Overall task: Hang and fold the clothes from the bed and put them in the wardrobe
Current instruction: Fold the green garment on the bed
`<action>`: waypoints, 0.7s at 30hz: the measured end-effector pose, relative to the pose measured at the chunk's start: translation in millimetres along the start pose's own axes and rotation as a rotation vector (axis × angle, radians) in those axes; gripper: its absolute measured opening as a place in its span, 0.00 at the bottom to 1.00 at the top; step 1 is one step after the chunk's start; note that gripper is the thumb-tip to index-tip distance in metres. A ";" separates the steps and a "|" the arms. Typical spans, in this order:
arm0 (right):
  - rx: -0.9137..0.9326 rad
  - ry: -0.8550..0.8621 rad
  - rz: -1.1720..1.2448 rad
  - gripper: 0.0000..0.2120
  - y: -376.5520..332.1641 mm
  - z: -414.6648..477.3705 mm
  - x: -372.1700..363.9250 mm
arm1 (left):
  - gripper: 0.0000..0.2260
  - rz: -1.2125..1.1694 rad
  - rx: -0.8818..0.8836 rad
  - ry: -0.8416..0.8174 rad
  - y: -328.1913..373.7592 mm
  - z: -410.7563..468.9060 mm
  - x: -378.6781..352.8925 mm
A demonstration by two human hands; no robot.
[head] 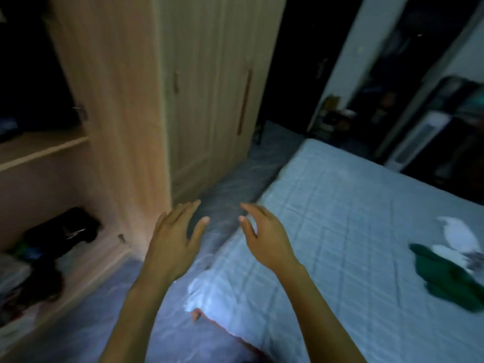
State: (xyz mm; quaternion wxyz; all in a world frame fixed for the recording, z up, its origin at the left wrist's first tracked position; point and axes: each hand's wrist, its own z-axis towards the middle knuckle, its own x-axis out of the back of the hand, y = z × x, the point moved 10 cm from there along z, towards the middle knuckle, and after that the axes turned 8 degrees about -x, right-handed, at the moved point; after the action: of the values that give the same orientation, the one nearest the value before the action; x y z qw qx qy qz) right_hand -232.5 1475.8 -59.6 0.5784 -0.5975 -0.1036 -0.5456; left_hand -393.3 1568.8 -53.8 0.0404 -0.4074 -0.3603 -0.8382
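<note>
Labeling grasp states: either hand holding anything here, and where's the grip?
Nothing is held. The left hand and right hand both hover open and empty. The green garment and white garment lie untouched on the bed.

**Both hands raised, empty, fingers spread**

Two bare forearms reach forward from the bottom edge of the view, rising side by side and converging slightly toward the middle. The left hand (175,237) shows its back to the camera, fingers straight and fanned a little, pointing up and to the right, with the thumb held out toward the other hand. The right hand (264,237) is also seen from the back, its fingers loosely extended and angled up and to the left, the thumb stretched out toward the left hand. The two thumbs are near each other but apart. Neither hand holds or touches anything. Both wrists are straight, in line with their forearms.
</note>
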 end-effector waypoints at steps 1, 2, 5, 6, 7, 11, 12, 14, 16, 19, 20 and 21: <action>-0.040 0.036 -0.007 0.20 22.5 -8.4 20.6 | 0.27 -0.044 -0.027 -0.025 22.0 5.5 -18.9; -0.079 0.066 -0.017 0.19 44.3 -17.4 40.5 | 0.28 -0.082 -0.053 -0.058 43.5 9.7 -38.9; -0.174 0.159 -0.039 0.18 110.9 -47.2 98.4 | 0.32 -0.139 -0.137 -0.157 108.0 16.1 -102.4; -0.206 0.182 -0.039 0.18 134.3 -58.0 118.3 | 0.30 -0.165 -0.155 -0.189 129.1 16.3 -125.6; -0.236 0.206 -0.039 0.18 158.2 -70.0 138.9 | 0.28 -0.199 -0.168 -0.219 151.6 16.4 -149.4; -0.367 0.280 -0.062 0.19 265.6 -126.5 222.7 | 0.28 -0.238 -0.262 -0.310 260.3 13.9 -250.4; -0.397 0.296 -0.072 0.19 290.8 -140.8 242.9 | 0.28 -0.231 -0.309 -0.332 291.4 12.5 -273.8; -0.461 0.323 -0.091 0.19 338.4 -167.8 280.8 | 0.27 -0.225 -0.376 -0.383 350.9 9.0 -316.6; -0.518 0.344 -0.092 0.19 379.8 -190.7 312.6 | 0.26 -0.230 -0.435 -0.426 403.5 7.6 -352.9; -0.587 0.358 -0.078 0.19 432.3 -219.2 344.5 | 0.26 -0.234 -0.483 -0.501 460.1 4.5 -400.5; -0.602 0.365 -0.075 0.19 448.0 -226.8 352.4 | 0.26 -0.231 -0.497 -0.523 474.4 3.4 -415.4; -0.625 0.369 -0.068 0.19 463.7 -234.2 358.4 | 0.26 -0.226 -0.509 -0.546 486.7 1.9 -429.5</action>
State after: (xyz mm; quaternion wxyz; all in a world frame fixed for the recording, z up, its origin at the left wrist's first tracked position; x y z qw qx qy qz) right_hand 130.3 962.1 -113.0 0.3584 -0.6330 0.1545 -0.6686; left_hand 69.3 1114.2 -80.9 -0.2519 -0.5702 -0.1806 -0.7607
